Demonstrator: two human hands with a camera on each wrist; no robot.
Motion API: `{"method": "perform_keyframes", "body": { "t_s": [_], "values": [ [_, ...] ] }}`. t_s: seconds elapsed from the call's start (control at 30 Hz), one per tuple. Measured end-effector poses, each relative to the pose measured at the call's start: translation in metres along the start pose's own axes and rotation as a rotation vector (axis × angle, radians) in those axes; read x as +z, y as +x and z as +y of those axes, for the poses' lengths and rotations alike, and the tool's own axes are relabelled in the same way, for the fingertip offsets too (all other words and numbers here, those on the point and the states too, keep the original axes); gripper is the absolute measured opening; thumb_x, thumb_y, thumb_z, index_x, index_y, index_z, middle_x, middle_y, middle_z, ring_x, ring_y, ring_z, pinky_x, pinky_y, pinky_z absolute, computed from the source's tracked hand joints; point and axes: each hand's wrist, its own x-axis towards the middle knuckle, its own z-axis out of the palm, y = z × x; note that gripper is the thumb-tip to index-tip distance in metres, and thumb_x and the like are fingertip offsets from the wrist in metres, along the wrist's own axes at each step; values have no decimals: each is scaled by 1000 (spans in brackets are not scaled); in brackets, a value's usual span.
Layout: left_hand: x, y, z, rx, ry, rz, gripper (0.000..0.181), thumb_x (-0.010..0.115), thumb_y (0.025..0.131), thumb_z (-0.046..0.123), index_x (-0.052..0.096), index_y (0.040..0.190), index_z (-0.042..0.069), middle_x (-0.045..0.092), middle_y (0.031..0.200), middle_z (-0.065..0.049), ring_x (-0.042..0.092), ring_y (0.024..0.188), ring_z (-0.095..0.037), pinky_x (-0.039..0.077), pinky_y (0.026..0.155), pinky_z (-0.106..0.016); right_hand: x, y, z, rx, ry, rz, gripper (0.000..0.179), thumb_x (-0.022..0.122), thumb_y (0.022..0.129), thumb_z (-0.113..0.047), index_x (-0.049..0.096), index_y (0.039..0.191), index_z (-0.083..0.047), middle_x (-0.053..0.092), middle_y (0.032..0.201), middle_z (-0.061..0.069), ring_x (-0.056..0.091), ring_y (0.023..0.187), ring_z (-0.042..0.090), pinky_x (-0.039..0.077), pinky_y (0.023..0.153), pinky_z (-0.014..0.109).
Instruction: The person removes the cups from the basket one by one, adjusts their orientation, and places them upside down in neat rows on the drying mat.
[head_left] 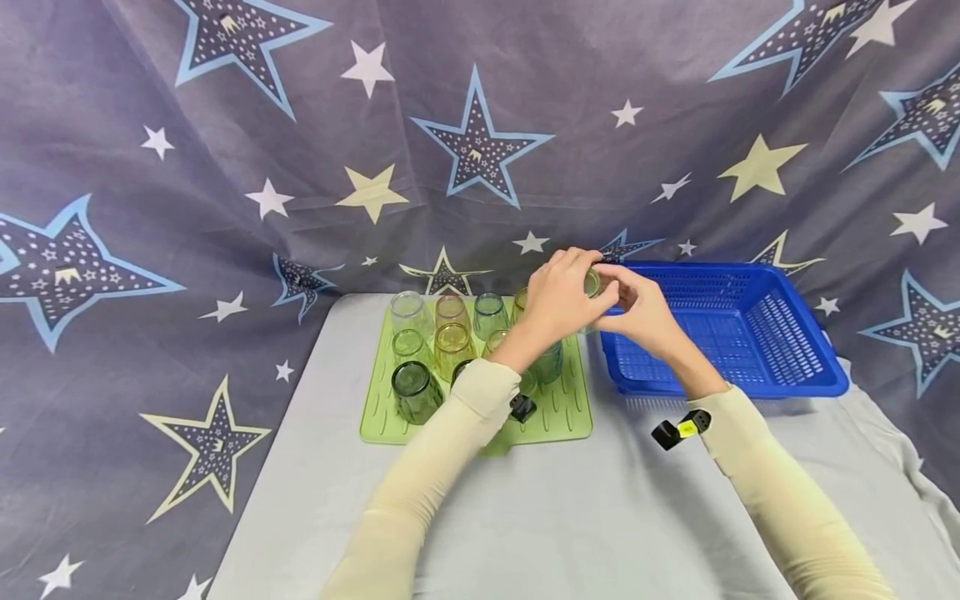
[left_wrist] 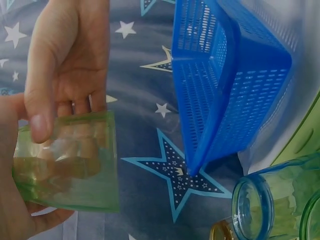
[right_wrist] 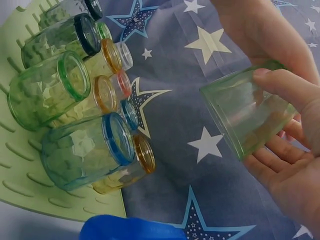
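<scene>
Both hands hold a clear green glass tumbler [head_left: 592, 283] up between the drying mat and the blue basket. My left hand [head_left: 558, 296] has its fingers round one side. From the other side my right hand [head_left: 641, 308] grips it, thumb and fingers spread around the wall. In the left wrist view the tumbler [left_wrist: 70, 162] lies tilted sideways between the hands. The right wrist view shows the tumbler [right_wrist: 245, 112] with the right thumb on top and fingers beneath; part of the left hand is behind the glass.
Several coloured glasses, among them a dark one [head_left: 417, 392] and an amber one [head_left: 453, 346], stand in rows on a green drying mat [head_left: 480, 429]. A blue perforated basket [head_left: 795, 385] is at the right. A star-patterned cloth [head_left: 480, 225] hangs behind the white-covered table [head_left: 555, 517].
</scene>
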Motion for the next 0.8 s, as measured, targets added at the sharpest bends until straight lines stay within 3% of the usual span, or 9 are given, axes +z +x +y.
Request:
{"method": "perform_keyframes", "body": {
  "t_s": [0.1,0.27,0.4,0.63,0.7,0.8],
  "values": [
    [2,0,0,-24,17,-10,51,54,96,48,64,136,18,66,135,3,60,124,-16,55,97,-38,2,0,-2,-4,-12,-2,70,77,78,13,51,143,5,60,135,5,61,112,-4,50,96,11],
    [4,-1,-1,4,-20,50,44,55,97,39,68,129,11,70,128,-4,65,116,-20,57,92,-37,3,2,-4,-11,-47,-11,69,77,80,10,52,143,3,55,144,23,59,115,-6,48,99,11],
    [3,-2,-2,41,-56,86,41,56,97,31,69,125,5,71,123,-10,68,113,-25,57,94,-37,3,2,-6,-13,-58,-15,67,77,81,9,52,143,2,58,140,19,59,115,-6,48,98,11],
    [0,-3,-3,53,-68,95,36,54,98,29,72,119,5,73,120,-10,70,108,-26,58,92,-38,4,2,-7,-12,-34,-15,65,78,80,9,54,140,3,64,121,-12,62,112,-3,49,98,12],
    [-1,-3,-3,57,-68,97,36,54,98,28,72,119,5,74,119,-10,70,107,-26,58,91,-38,3,3,-7,-16,-46,-16,65,79,79,9,54,140,3,64,119,-11,63,111,-3,50,98,12],
    [-1,-5,-4,66,-74,102,35,54,98,27,73,118,5,74,116,-11,70,105,-26,59,90,-37,3,4,-8,-18,-74,-25,65,79,79,9,55,139,3,66,120,3,62,110,-3,49,97,12]
  ]
}}
